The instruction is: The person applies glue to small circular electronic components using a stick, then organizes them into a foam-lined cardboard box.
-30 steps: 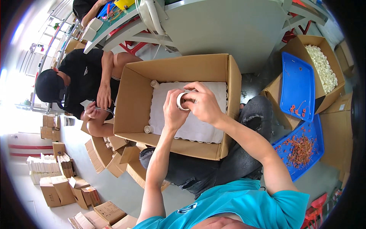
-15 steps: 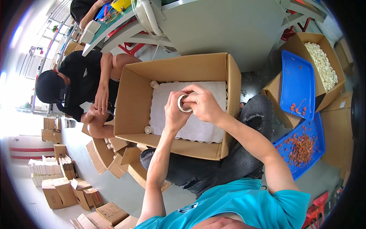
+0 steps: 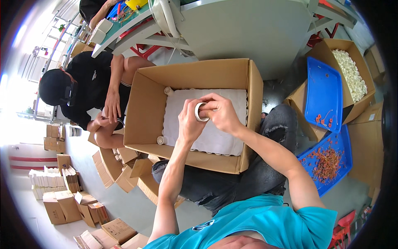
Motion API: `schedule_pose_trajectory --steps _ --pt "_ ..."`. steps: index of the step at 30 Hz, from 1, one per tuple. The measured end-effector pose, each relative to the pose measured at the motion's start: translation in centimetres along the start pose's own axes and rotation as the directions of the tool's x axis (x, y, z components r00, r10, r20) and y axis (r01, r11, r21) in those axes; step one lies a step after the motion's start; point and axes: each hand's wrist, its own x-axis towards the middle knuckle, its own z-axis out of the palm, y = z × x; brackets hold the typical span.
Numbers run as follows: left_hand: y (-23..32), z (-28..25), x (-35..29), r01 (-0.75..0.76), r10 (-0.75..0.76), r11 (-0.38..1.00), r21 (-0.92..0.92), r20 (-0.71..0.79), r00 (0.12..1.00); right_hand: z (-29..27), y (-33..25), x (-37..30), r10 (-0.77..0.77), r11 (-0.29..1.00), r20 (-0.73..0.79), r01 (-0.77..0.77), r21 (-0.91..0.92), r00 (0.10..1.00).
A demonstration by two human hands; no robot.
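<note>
Over the open cardboard box [image 3: 199, 70], my left hand [image 3: 190, 124] is closed round a short white cylindrical part [image 3: 202, 120], whose round opening faces up. My right hand [image 3: 222, 115] is closed beside it, its fingertips reaching into the opening. Whatever those fingertips pinch, if anything, is hidden. Below both hands a pale sheet [image 3: 178, 120] lies in the box, with rounded white edges showing along its border. Two small white cylindrical parts, one at the far left corner [image 3: 168, 91] and one at the near left corner [image 3: 161, 140], sit beside the sheet.
A blue tray [image 3: 323, 89] leans by a carton of small white pieces [image 3: 349, 74] on the right; another blue tray [image 3: 346, 153] holds orange-red wired pieces [image 3: 327, 164]. A co-worker in black [image 3: 91, 79] sits left. Beyond the box stands a grey panel [image 3: 244, 37].
My hands stay over the box, with the right fingers shifting slightly at the cylinder's opening. The co-worker's head and hands move a little, and the whole view shifts slightly.
</note>
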Motion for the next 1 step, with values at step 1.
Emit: schedule_pose_trajectory --steps 1 --pt "-0.01 -0.05 0.05 0.005 -0.005 1.0 -0.006 0.009 1.0 -0.07 0.0 -0.11 -0.079 0.993 0.003 0.079 -0.084 0.997"
